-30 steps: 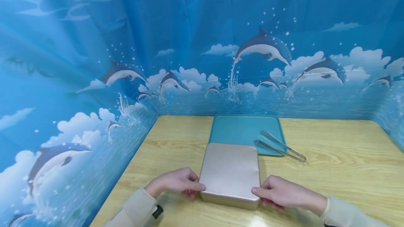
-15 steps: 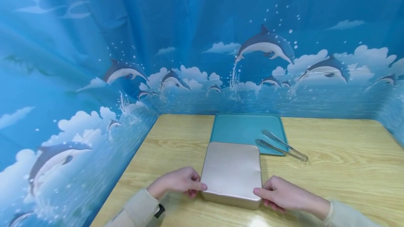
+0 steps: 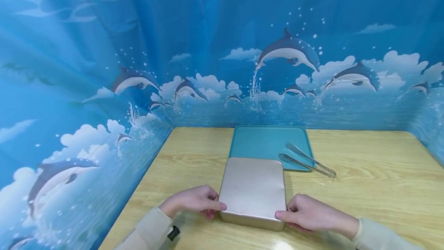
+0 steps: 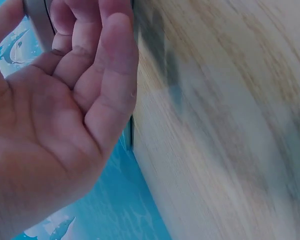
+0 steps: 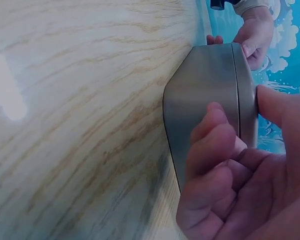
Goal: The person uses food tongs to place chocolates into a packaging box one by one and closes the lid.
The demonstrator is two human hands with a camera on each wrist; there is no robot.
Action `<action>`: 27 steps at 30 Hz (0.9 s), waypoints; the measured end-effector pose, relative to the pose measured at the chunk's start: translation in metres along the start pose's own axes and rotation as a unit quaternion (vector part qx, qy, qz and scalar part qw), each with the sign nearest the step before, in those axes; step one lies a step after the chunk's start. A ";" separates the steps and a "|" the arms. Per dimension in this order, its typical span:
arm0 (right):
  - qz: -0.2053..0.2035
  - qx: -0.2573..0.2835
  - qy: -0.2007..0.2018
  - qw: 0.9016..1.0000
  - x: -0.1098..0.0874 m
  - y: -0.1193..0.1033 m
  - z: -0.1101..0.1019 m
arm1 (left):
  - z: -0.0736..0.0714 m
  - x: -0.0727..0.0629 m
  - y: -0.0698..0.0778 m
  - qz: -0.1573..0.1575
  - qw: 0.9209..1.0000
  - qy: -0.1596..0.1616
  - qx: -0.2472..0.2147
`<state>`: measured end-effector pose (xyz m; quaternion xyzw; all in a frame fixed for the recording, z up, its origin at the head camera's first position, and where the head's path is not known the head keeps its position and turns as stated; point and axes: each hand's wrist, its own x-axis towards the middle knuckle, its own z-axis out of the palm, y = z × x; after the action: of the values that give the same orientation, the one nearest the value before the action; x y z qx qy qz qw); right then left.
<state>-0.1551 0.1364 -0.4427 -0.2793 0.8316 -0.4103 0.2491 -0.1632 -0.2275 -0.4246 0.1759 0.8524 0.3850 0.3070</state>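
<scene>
A champagne-coloured metal tin (image 3: 252, 188) with a flat lid (image 5: 246, 95) sits near the front of the table. My left hand (image 3: 195, 200) holds its near left edge, thumb on top and fingers curled at the side. At the near right corner, my right hand (image 3: 310, 213) pinches the tin, thumb on the lid. In the right wrist view a thin seam runs between lid and body (image 5: 202, 80), and the curled fingers (image 5: 210, 165) lie along the body. The left wrist view shows curled fingers (image 4: 97, 65), with only a sliver of the tin (image 4: 39, 25) visible.
Behind the tin lies a teal tray (image 3: 263, 138), partly hidden by it. Metal tongs (image 3: 306, 161) rest across the tray's right corner, their bent end over the wooden table (image 3: 374, 169). A blue dolphin-print curtain (image 3: 208, 49) stands along the back and left.
My right thumb has slipped slightly toward the tin's near corner. The left hand keeps its hold, and tin, tray and tongs stay in place; the head view has swayed a little.
</scene>
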 end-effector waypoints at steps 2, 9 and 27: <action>0.006 0.000 0.002 1.000 0.000 0.000 0.000 | 0.000 0.000 0.000 -0.002 1.000 0.000 -0.001; 0.000 -0.001 0.007 1.000 -0.006 0.004 -0.003 | 0.005 0.004 0.005 -0.006 1.000 -0.004 -0.005; 0.007 0.037 0.000 0.999 -0.038 0.028 -0.021 | 0.027 0.028 0.033 0.002 1.000 -0.023 0.003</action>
<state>-0.1483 0.1877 -0.4474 -0.2640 0.8176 -0.4395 0.2622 -0.1642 -0.1761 -0.4241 0.1876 0.8456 0.3794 0.3253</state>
